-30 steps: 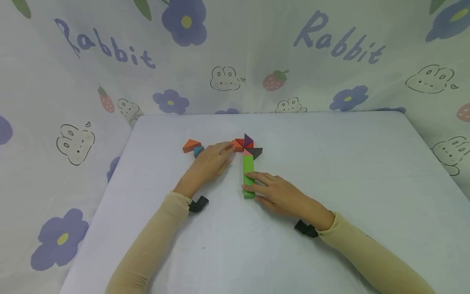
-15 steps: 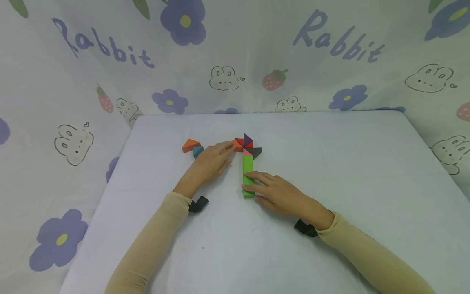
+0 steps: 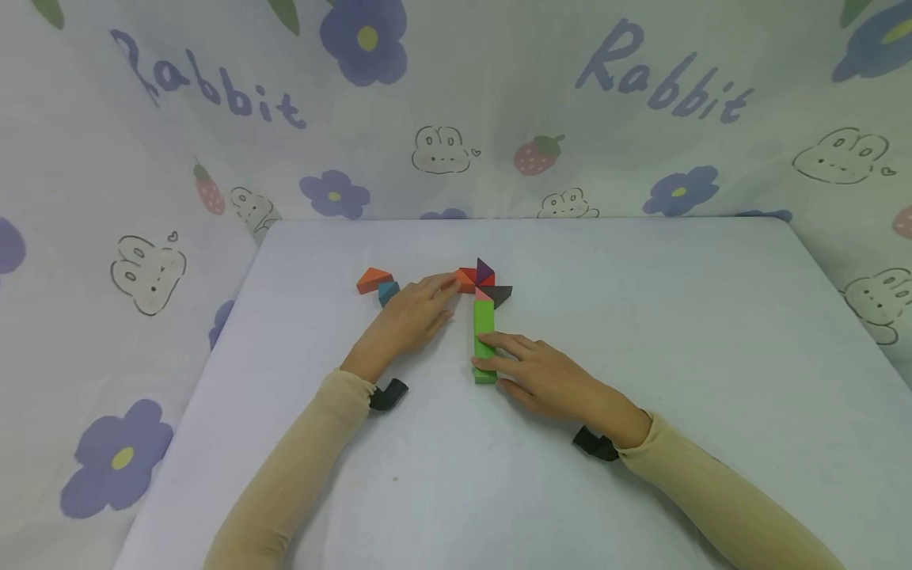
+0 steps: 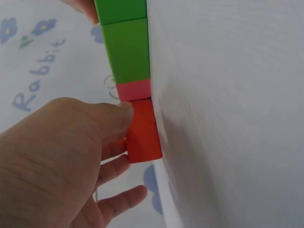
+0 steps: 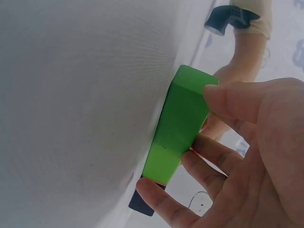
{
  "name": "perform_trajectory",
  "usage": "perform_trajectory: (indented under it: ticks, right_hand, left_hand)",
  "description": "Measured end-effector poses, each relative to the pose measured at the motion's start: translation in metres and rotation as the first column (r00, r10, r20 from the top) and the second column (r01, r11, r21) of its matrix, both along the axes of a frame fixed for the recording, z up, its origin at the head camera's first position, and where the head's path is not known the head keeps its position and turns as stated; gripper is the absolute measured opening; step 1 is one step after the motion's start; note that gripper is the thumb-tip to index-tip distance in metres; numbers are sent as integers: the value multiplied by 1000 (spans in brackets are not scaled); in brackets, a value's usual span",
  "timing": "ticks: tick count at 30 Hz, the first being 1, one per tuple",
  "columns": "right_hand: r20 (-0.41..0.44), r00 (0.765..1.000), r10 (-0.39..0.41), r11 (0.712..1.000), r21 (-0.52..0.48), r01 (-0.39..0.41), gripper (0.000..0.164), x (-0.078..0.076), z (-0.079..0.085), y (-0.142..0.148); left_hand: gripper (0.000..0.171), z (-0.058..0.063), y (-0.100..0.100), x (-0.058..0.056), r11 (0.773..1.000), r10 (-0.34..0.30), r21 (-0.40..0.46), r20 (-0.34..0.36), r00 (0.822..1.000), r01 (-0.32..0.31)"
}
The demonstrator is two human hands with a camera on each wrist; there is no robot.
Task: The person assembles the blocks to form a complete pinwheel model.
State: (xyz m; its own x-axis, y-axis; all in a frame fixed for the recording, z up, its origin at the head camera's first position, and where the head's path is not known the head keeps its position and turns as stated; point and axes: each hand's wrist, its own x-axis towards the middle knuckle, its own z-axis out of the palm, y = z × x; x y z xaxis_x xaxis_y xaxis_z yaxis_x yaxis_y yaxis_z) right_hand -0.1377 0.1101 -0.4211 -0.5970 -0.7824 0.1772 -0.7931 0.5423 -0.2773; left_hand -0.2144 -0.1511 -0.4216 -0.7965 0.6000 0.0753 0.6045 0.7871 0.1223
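Several wooden blocks lie in a pinwheel shape with a green stem. Fingertips of my left hand [image 3: 413, 317] touch the orange block [image 3: 465, 281] at the pinwheel's left side; the thumb overlaps that block in the left wrist view. My right hand [image 3: 552, 380] holds the lower green block [image 5: 183, 111], fingers across its top and thumb at the near right side. Above it lies the upper green block [image 3: 484, 317], then a pink triangle [image 3: 483, 294]. A purple triangle [image 3: 484, 270], red pieces [image 3: 488, 280] and a black piece [image 3: 501, 294] complete the cluster.
A loose orange triangular block [image 3: 374, 280] lies beyond my left hand, with a blue block [image 3: 388, 292] beside it, partly covered by the hand. The white table [image 3: 677, 317] ends at a patterned cloth [image 3: 492, 95] at the back and sides. Both wrists carry black cameras.
The camera view shifts slightly. Both hands and all the blocks stay in place.
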Motion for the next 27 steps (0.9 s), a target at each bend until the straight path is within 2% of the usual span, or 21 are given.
perform_trajectory:
  ticks: [7, 10, 13, 17, 22, 27]
  right_hand:
    - [14, 1000, -15, 999, 29, 14, 47, -1, -1, 0]
    - [23, 1000, -17, 999, 29, 16, 47, -1, -2, 0]
    - [28, 999, -20, 999, 32, 19, 47, -1, -2, 0]
    - [25, 1000, -19, 999, 29, 19, 47, 0, -1, -1]
    - [26, 1000, -17, 1000, 25, 16, 46, 0, -1, -1]
    - [11, 1000, -7, 1000, 3, 7, 46, 0, -2, 0]
  left_hand:
    - [53, 1, 1, -1, 999, 15, -29, 11, 1000, -15]
    - [49, 4, 0, -2, 1000, 25, -15, 1, 1000, -25]
    - [45, 12, -8, -5, 999, 50, -2, -8, 999, -50]
    - [37, 28, -29, -11, 994, 103, 20, -8, 995, -103]
    - [29, 44, -59, -15, 978, 208, 13, 64, 976, -210]
    - [32, 45, -76, -20, 965, 262, -25, 203, 944, -262]
